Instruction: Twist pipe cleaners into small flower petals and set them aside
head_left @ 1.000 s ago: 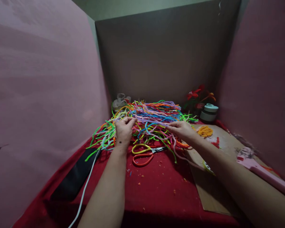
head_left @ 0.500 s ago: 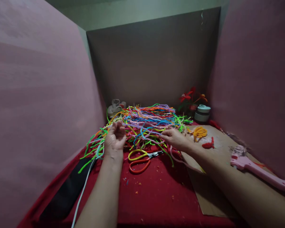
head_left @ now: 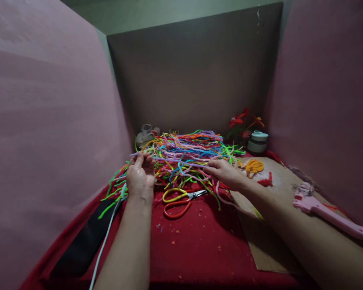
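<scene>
A purple pipe cleaner (head_left: 178, 161) is stretched nearly level between my two hands. My left hand (head_left: 140, 173) pinches it near its left end, and a short tip pokes out past the thumb. The other end is pinched in the fingers of my right hand (head_left: 220, 172). Just behind and under it lies a big heap of multicoloured pipe cleaners (head_left: 193, 151), pink, blue, green, orange and more. Scissors (head_left: 177, 203) with one yellow and one red handle lie on the red cloth (head_left: 196, 249) in front of the heap, blades pointing right.
On the right, a cardboard sheet (head_left: 268, 253) carries an orange pipe-cleaner bundle (head_left: 254, 167), a red piece (head_left: 266, 180) and a pink glue gun (head_left: 326, 213). Behind stand a lidded jar (head_left: 257, 143) and red flowers (head_left: 237, 121). A black flat object (head_left: 81, 245) and white cable (head_left: 104, 241) lie left.
My left hand has shifted left along the purple pipe cleaner, so its tip now shows beyond the fingers. My right hand stays almost in place.
</scene>
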`<state>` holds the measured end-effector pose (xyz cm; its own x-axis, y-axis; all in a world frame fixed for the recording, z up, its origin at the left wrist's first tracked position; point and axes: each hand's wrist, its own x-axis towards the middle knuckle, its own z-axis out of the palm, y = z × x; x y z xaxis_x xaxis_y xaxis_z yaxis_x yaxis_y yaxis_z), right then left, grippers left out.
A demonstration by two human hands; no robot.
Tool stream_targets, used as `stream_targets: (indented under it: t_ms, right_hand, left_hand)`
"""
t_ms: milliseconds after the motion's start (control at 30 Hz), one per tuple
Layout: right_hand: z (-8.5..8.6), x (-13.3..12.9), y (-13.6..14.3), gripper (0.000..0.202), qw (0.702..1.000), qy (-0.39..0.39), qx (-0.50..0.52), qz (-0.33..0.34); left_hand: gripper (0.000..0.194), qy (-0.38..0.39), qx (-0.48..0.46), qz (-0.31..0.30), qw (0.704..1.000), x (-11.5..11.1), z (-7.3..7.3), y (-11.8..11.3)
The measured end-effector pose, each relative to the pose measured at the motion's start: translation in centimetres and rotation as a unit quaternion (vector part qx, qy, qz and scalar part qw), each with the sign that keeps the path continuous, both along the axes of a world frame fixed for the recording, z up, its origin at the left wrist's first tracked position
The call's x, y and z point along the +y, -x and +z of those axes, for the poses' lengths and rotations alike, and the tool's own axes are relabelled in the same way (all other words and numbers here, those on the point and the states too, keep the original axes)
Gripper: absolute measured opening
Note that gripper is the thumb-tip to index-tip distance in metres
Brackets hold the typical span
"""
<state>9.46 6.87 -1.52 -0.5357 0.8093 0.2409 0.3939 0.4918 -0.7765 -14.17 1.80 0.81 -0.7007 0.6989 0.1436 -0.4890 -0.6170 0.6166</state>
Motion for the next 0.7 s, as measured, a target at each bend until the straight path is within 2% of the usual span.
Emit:
stream_targets:
  t_ms: [133,233,333,533,700]
  right_hand:
    - [0.6,0.2,-0.5,0.024,0.999,0.021,-0.005,-0.040]
    - [0.8,0.5,-0.7,0.021,0.996,-0.037,-0.046,-0.074]
    - [0.6,1.0,-0.9,0.022,0.988,-0.093,-0.096,-0.077]
    - [0.1,1.9,-1.6,0.025,0.989,-0.069,-0.090,-0.091]
    - [0.2,1.7,-1.5,0.026,0.989,-0.070,-0.085,-0.101]
  left_hand:
    - [0.008,0.018,0.076,0.023,0.997,-0.3,-0.3,0.0]
    - [0.011,0.037,0.133,0.057,0.989,-0.2,-0.6,0.1]
    - [0.017,0.051,0.133,0.052,0.988,0.1,-1.0,0.5]
    - [0.020,0.067,0.132,0.030,0.988,0.6,-1.6,0.9]
    - [0.017,0.068,0.134,0.035,0.988,0.8,-1.8,0.8]
